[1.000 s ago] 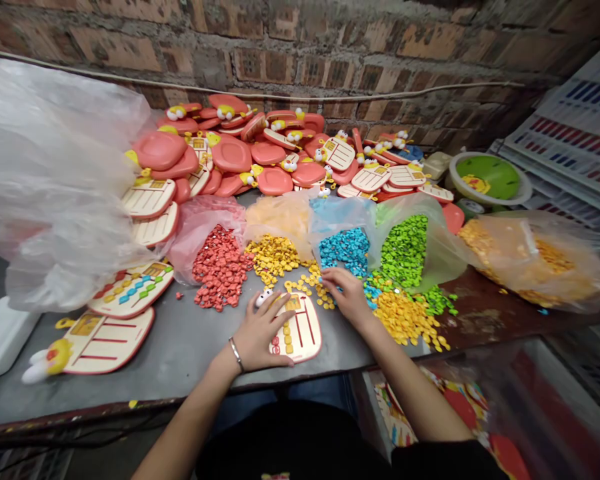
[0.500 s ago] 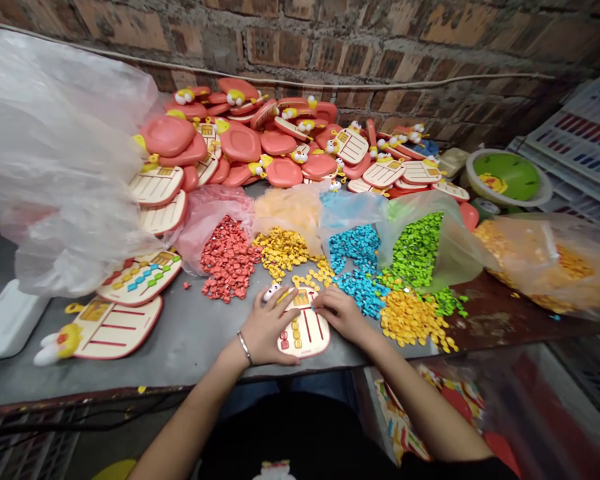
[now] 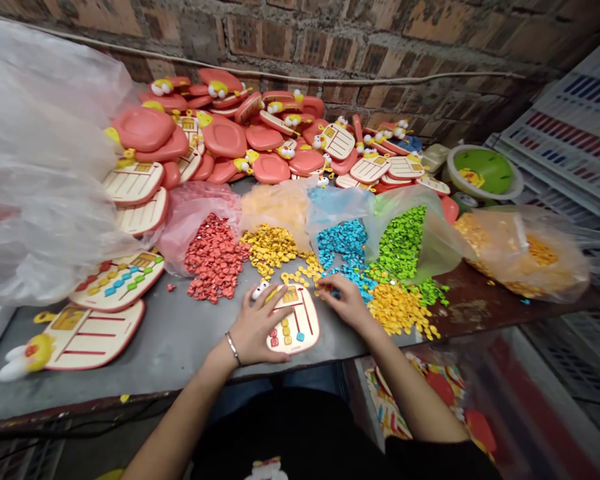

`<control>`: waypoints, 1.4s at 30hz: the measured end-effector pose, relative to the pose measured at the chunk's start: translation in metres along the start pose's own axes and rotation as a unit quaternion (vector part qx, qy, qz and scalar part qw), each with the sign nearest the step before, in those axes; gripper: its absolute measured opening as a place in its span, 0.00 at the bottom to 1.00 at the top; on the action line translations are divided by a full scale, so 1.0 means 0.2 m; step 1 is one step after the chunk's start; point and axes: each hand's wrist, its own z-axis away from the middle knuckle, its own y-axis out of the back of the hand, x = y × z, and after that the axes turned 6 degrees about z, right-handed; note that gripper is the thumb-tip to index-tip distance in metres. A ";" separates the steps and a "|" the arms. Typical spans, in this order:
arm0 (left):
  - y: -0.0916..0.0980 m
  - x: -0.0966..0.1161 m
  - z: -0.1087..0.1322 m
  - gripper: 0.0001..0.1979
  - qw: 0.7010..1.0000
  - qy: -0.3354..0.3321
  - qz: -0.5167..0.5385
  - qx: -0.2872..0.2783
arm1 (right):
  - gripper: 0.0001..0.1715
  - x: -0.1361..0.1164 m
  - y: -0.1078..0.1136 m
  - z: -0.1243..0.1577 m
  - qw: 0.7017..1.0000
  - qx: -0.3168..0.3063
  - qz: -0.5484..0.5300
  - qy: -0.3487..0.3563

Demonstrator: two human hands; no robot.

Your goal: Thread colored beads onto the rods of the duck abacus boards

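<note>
A cream toy board with a red rim and duck-like head lies on the grey tabletop in front of me. Red beads and yellow beads line its left slots, and one blue bead sits low in the third slot. My left hand grips the board from its left side, thumb at the near edge and fingers spread over the top. Just off the board's upper right edge, my right hand has its fingertips pinched together beside the blue bead pile; anything between them is too small to make out.
Bags spill red beads, yellow beads and green beads. A loose yellow pile lies at right. Toy boards are heaped by the brick wall. At left lie a filled board and a bead-free one.
A blue bead now shows low in the third slot. My right hand has moved off the board to its right, toward the blue pile. My left hand keeps its hold; the view has shifted.
</note>
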 end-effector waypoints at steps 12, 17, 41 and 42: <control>0.00 0.01 0.01 0.40 1.000 -0.003 0.016 -0.014 | 0.10 0.15 -0.01 -0.08 0.960 -0.003 0.281 0.010; 0.00 0.00 0.00 0.39 1.000 -0.004 0.018 -0.011 | 0.13 0.16 -0.01 -0.04 0.979 0.011 0.204 0.029; 0.01 0.02 0.00 0.40 1.000 0.006 0.012 -0.015 | 0.07 0.10 0.00 -0.09 0.967 0.006 0.254 -0.018; 0.01 0.02 0.00 0.40 1.000 0.006 0.015 -0.017 | 0.08 0.11 -0.01 -0.10 0.961 -0.006 0.277 -0.018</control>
